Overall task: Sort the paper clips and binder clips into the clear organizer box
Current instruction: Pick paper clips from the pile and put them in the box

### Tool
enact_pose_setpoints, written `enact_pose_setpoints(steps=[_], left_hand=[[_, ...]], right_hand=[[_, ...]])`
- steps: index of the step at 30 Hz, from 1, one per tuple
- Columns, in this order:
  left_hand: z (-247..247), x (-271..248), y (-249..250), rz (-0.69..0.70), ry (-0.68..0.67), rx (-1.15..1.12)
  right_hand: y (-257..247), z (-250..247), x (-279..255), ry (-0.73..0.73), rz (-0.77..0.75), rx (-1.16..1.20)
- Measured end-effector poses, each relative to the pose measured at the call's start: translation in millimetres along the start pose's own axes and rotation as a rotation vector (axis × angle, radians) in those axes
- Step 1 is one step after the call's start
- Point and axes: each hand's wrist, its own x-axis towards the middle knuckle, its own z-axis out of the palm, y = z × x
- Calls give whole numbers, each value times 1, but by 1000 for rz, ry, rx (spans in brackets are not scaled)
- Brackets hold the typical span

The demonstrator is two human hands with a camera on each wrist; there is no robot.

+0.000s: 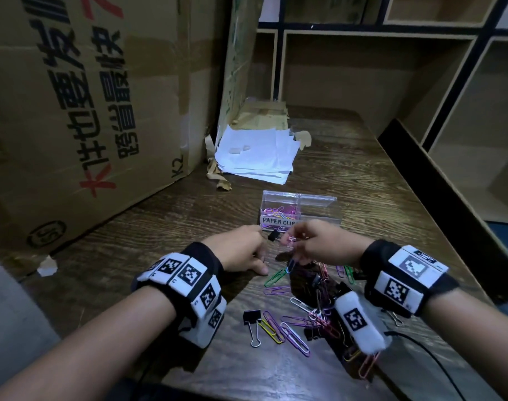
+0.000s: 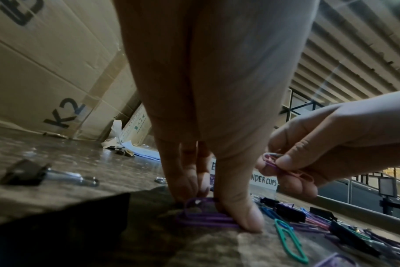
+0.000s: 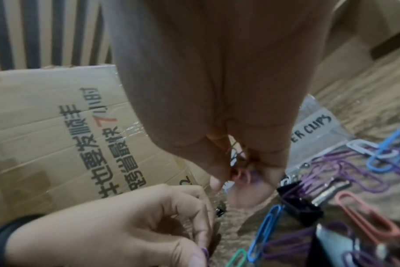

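Purple paper clip (image 2: 203,217) pinched under my left hand (image 1: 241,250): I'd lift it cleanly while my right hand (image 1: 319,244) pinches its pink clips (image 2: 286,168).

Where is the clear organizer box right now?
In the head view the clear organizer box stands on the wooden table, centre, just beyond both hands, nearer than the stack of white papers.

bare forearms; each wrist wears a black band (image 1: 206,256) carrying white padded blocks (image 1: 355,322) with black square codes.

Right hand (image 3: 217,126) pinches pink and purple paper clips (image 3: 242,176) above a blue clip (image 3: 266,233).
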Motion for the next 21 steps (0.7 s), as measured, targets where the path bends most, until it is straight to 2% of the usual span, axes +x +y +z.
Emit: enact_pose_setpoints(steps=[4,6,10,12,15,18,21], left_hand=[[-1,-4,-1,-10,36,15],[-2,-6,-4,-31,61,-40],[-1,-11,-10,-71,96,-306],[0,-11,-3,-66,99,-349],[1,-9,15,-49,101,-261],[7,-5,25,-15,43,-87],[11,-2,29,16,28,-57]], right_hand=[[6,1,5,51,-36,-3],[3,1,3,72,-51,-142],[2,4,-4,52,-91,-489],[6,5,-3,47,-136,-546],[9,3,1,37,-144,-555],[14,7,6,3,-119,-601],[17,11,7,-4,-137,-594]])
